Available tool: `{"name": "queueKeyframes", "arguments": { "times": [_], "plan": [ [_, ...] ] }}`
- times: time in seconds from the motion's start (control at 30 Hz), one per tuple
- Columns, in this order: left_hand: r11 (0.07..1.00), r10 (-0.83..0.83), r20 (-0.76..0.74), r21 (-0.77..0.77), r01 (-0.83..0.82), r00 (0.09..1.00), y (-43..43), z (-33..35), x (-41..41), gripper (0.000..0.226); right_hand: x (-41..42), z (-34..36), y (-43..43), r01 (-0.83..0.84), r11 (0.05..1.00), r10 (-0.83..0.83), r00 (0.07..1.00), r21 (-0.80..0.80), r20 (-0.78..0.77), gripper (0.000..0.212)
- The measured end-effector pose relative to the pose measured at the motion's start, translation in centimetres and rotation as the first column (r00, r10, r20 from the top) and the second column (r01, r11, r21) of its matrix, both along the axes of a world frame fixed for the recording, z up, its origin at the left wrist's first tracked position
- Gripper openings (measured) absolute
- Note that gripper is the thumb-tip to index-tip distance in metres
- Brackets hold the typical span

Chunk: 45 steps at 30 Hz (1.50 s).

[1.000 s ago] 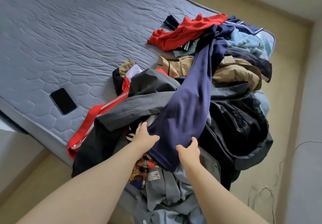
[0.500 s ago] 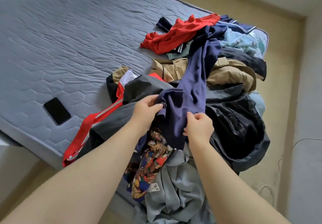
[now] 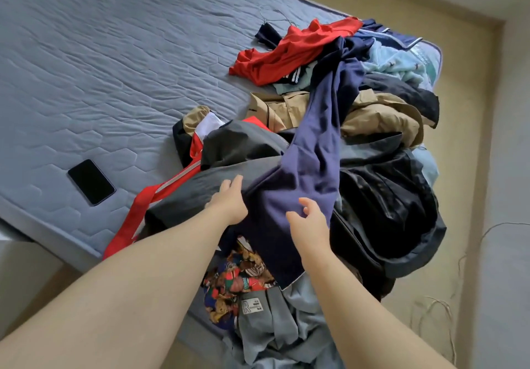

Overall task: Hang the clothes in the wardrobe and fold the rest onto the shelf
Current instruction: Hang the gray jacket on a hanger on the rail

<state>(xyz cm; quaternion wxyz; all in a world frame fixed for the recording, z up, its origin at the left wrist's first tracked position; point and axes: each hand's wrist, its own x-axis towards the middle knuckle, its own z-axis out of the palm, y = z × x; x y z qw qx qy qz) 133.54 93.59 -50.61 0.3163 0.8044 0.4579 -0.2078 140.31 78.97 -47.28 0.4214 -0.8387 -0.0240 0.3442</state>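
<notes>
Two hands went to one garment. My left hand (image 3: pixel 229 203) lay flat with its fingers straight at the near edge of the navy garment (image 3: pixel 312 162), resting on the grey jacket (image 3: pixel 200 193) underneath, I think to pin that jacket down so that only the navy cloth would lift. My right hand (image 3: pixel 311 222) sat on the navy cloth just beside it, fingers loosely curved. I could not tell whether it had a fold nipped or merely touched the fabric.

The navy garment ran in a long band from my hands up across the heap. Its far end was buried near the red shirt (image 3: pixel 289 53) and the light blue garment (image 3: pixel 395 64), so it looked tangled there and likely to drag its neighbours if pulled hard. A tan garment (image 3: pixel 381 119) and a black jacket (image 3: pixel 384 205) lay to its right, and a patterned shirt (image 3: pixel 238 282) hung below my wrists off the edge of the mattress (image 3: pixel 114 67).

Everything was heaped at that one corner, close to where I stood. A wire hanger (image 3: pixel 275 15) lay beyond the red shirt and a phone (image 3: pixel 91 182) well apart on the left. Neither wardrobe nor shelf was in view, and I judged the sorting barely begun.
</notes>
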Motion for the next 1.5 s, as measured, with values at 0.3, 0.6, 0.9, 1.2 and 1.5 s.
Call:
{"name": "queueKeyframes", "arguments": {
  "times": [0.3,0.6,0.9,1.2,1.5],
  "plan": [
    [0.977,0.028,0.127,0.206,-0.054,0.992,-0.9,-2.3,-1.6,0.052,-1.7,-2.8,-2.4,-0.009,0.969,0.02,0.999,-0.246,0.043,0.055],
    [0.985,0.155,0.433,-0.133,-0.107,0.888,-3.0,-3.4,-0.4,0.03,0.0,-4.5,-2.8,0.165,0.965,-0.152,0.985,-0.204,0.077,0.016],
    [0.946,0.323,0.562,-0.216,-0.242,0.761,0.2,6.4,4.3,0.021,4.4,3.8,1.3,0.099,0.994,-0.105,0.981,0.048,0.165,0.024],
    [0.966,0.245,0.505,-0.195,-0.167,0.828,1.1,9.6,5.5,0.058,5.2,7.0,3.5,-0.023,0.966,-0.013,0.99,0.256,0.138,0.067],
    [0.992,-0.125,0.072,-0.011,0.126,0.99,-0.9,3.0,2.1,0.017,1.8,1.1,-0.1,0.013,1.0,-0.013,0.999,0.007,-0.044,0.04]
  ]
}}
